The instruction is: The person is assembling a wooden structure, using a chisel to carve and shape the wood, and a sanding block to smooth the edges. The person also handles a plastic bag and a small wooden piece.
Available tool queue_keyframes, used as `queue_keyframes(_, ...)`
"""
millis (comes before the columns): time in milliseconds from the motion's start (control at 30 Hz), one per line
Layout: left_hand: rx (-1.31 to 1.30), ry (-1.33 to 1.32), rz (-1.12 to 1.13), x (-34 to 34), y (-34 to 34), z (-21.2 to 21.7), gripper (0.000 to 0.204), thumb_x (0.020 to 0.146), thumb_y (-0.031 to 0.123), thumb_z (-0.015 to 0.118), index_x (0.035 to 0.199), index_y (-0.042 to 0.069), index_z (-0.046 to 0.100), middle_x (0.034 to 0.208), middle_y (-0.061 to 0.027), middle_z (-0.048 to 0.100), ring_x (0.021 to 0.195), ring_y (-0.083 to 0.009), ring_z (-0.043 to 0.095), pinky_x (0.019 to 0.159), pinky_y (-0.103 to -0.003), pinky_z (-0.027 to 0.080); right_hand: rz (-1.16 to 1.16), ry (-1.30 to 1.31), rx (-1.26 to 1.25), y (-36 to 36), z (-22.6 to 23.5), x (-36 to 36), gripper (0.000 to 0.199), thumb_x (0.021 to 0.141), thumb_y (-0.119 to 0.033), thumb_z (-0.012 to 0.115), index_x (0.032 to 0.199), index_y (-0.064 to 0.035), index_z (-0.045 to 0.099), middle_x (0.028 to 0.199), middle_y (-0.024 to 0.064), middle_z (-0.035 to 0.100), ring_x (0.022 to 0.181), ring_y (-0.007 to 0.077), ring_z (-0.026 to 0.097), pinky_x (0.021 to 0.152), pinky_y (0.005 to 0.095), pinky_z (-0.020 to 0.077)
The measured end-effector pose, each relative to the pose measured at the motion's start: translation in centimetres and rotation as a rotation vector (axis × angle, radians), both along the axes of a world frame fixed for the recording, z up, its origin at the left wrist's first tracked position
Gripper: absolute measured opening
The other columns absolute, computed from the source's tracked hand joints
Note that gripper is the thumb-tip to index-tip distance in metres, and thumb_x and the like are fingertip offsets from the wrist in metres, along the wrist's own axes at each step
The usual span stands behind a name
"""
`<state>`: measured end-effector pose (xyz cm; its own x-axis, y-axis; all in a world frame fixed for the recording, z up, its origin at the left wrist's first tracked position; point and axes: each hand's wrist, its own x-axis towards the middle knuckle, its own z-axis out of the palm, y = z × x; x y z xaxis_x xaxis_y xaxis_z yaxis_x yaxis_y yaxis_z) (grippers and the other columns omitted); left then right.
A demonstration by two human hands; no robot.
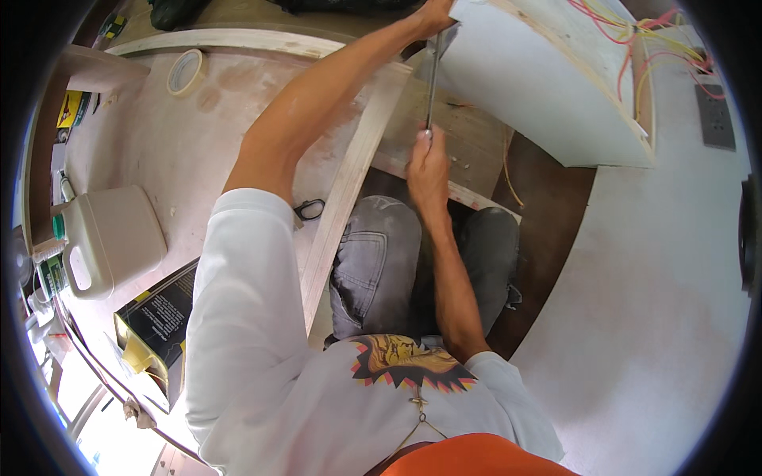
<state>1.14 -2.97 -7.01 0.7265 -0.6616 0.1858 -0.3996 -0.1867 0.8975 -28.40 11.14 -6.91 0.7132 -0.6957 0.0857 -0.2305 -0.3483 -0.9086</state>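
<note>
My right hand (429, 170) is closed around the lower end of a long, thin metal rod (432, 83), held nearly upright in front of my knees. The rod's upper end reaches the near left corner of a white box-like panel (512, 87) with bare wooden edges. At that same corner, by the top of the picture, is my left hand (433, 16); its fingers are mostly hidden, so whether it grips the rod or the panel does not show. My left arm stretches over a pale wooden strip (353, 186).
Left of me, a dusty board carries a tape roll (187, 73), a plastic jug (111, 238) with a green cap, a black-and-yellow tin (163, 313) and black-handled scissors (309, 209). Red and yellow wires (635, 32) hang at the upper right, near a dark socket plate (716, 115).
</note>
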Motion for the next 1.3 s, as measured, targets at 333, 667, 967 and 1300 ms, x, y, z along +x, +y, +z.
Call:
queue_keyframes(333, 0.094, -0.044, 0.004, 1.3, -0.7, -2.3, 0.053, 0.103, 0.046, 0.034, 0.136, 0.007, 0.046, 0.136, -0.0218, 0.051, 0.125, -0.0391, 0.049, 0.105, -0.054, 0.038, 0.049, -0.008, 0.182, -0.2, -0.2, 0.2, 0.036, 0.108, -0.028, 0.042, 0.121, 0.0033, 0.054, 0.069, 0.007, 0.053, 0.055, 0.0119, 0.052, 0.05, 0.0324, 0.0418)
queue_keyframes(667, 0.116, -0.065, 0.008, 2.0, -2.0, -3.3, 0.052, 0.103, 0.046, 0.034, 0.137, 0.008, 0.045, 0.137, -0.0218, 0.049, 0.127, -0.04, 0.047, 0.105, -0.056, 0.037, -0.029, 0.039, -0.097, -2.5, -2.2, 3.3, 0.037, 0.107, -0.027, 0.042, 0.118, 0.0055, 0.055, 0.081, 0.024, 0.063, 0.074, 0.0402, 0.06, 0.074, 0.0478, 0.0473)
queue_keyframes(967, 0.171, -0.089, 0.025, 2.7, -1.8, -4.9, 0.052, 0.103, 0.046, 0.035, 0.137, 0.009, 0.045, 0.139, -0.0218, 0.048, 0.128, -0.0408, 0.046, 0.106, -0.056, 0.036, -0.002, 0.026, -0.003, -1.9, -3.2, 2.6, 0.036, 0.107, -0.026, 0.042, 0.124, 0.0037, 0.053, 0.077, 0.0261, 0.062, 0.069, 0.0409, 0.063, 0.068, 0.0471, 0.0475)
queue_keyframes(1300, 0.203, -0.101, 0.032, 2.5, -1.9, -7.0, 0.052, 0.102, 0.046, 0.036, 0.138, 0.009, 0.044, 0.14, -0.0218, 0.047, 0.13, -0.0417, 0.044, 0.107, -0.058, 0.035, -0.039, 0.026, 0.165, 0.2, -1.3, 1.5, 0.039, 0.106, -0.025, 0.042, 0.124, 0.0073, 0.053, 0.094, 0.0323, 0.066, 0.083, 0.0448, 0.067, 0.076, 0.0479, 0.0501)
